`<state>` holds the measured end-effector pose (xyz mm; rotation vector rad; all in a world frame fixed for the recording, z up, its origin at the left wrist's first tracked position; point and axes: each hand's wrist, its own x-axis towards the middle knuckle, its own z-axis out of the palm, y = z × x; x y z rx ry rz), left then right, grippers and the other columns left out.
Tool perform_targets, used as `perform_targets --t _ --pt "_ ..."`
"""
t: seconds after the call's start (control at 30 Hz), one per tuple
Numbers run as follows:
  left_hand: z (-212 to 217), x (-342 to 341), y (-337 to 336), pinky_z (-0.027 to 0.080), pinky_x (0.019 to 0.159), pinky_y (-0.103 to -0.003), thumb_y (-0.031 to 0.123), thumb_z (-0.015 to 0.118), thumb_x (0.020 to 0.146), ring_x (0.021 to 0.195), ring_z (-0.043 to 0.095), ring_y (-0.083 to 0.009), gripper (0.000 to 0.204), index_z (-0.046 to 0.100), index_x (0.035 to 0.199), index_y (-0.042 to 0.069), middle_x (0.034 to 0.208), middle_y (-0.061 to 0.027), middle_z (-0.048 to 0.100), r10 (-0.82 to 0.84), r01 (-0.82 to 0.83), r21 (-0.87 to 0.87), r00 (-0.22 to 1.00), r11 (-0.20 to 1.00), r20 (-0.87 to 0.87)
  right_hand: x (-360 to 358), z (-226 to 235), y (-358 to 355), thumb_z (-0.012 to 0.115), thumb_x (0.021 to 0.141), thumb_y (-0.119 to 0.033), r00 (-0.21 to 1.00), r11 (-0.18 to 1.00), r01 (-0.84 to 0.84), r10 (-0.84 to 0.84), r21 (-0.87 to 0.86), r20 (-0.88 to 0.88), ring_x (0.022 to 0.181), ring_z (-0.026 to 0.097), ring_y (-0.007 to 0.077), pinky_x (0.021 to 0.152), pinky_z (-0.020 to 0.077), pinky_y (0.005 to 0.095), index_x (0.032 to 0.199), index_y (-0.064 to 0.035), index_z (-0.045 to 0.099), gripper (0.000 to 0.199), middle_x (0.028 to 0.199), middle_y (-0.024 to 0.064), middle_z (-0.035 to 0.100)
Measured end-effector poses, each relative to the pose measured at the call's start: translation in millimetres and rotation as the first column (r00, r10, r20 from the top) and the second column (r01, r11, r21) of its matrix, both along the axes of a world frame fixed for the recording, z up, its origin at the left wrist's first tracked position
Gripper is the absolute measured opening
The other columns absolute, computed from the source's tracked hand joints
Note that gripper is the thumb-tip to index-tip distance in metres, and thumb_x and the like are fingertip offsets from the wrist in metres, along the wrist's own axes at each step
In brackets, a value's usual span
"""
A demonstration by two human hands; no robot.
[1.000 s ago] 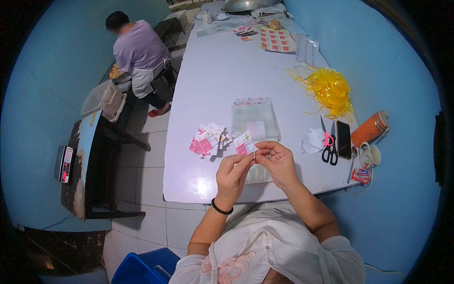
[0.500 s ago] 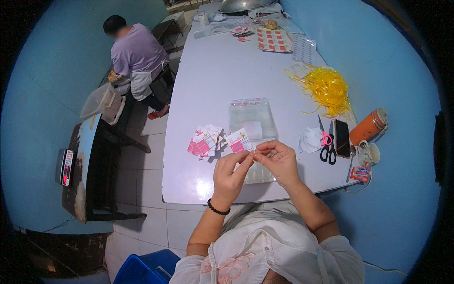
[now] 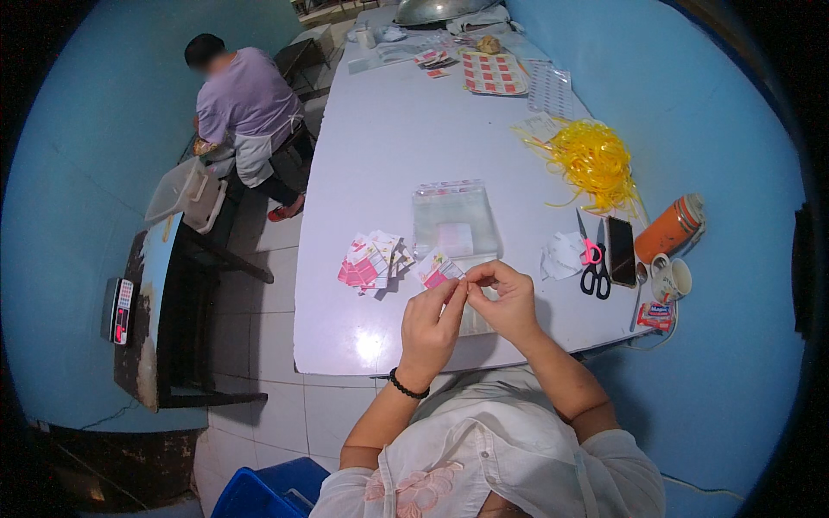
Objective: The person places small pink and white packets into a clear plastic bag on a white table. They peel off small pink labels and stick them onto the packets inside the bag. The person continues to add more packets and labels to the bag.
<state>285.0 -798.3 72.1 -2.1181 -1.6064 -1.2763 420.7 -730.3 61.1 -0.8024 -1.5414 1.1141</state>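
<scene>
My left hand (image 3: 432,321) is closed in a pinch by a small white and pink printed card (image 3: 438,269), which sticks out past its fingertips. My right hand (image 3: 508,304) is pinched too, its fingertips meeting the left ones at the card's near right corner. Whatever it grips there is too small to make out. Beneath both hands lie clear plastic bags (image 3: 452,211) in a flat stack, partly covered by the hands. Just left of them is a loose pile of similar cards (image 3: 373,262).
To the right lie crumpled white paper (image 3: 563,256), scissors (image 3: 594,274), a phone (image 3: 620,250), an orange flask (image 3: 669,230) and a cup (image 3: 671,278). Farther back sit yellow ribbons (image 3: 591,164) and a printed sheet (image 3: 494,73). A person (image 3: 249,108) sits left of the table (image 3: 371,138).
Both hands have shifted slightly, the left one to the right, and the card's visible part sits a little lower. The fingertips stay together. The whole view has moved a little.
</scene>
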Motion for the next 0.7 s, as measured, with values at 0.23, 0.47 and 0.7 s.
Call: perform_targets --t 0.23,0.47,0.7 --pt "-4 3 1 0.051 0.075 -0.037 -0.003 0.072 0.076 0.09 0.065 -0.0268 0.037 0.07 0.113 0.004 0.107 -0.0109 0.067 -0.005 0.006 -0.036 1.0 0.999 0.014 0 -6 -2 0.068 0.083 0.003 0.999 0.999 0.031 -0.031 -0.005 -0.033 0.081 0.069 0.0121 0.078 0.0571 0.0287 0.09 0.0009 0.069 0.007 0.086 0.0062 0.072" --pt "-7 4 3 0.052 0.075 -0.037 -0.003 0.073 0.077 0.09 0.065 -0.0269 0.037 0.07 0.113 0.004 0.106 -0.0118 0.068 0.008 -0.006 -0.048 1.0 0.999 0.025 -1 -11 -4 0.067 0.087 0.004 0.993 0.998 0.009 -0.015 -0.055 -0.117 0.085 0.067 0.0106 0.08 0.0571 0.0279 0.095 0.003 0.069 0.009 0.089 0.0058 0.071" --pt "-3 3 15 0.056 0.075 -0.034 -0.004 0.072 0.079 0.088 0.068 -0.0294 0.021 0.07 0.1 0.002 0.106 -0.0141 0.068 -0.006 0.008 -0.006 0.973 1.0 0.232 -1 -2 -10 0.066 0.089 0.003 0.997 0.996 0.016 -0.022 -0.089 -0.069 0.086 0.067 0.0095 0.08 0.0553 0.0259 0.098 0.0025 0.068 0.009 0.091 0.0044 0.071"
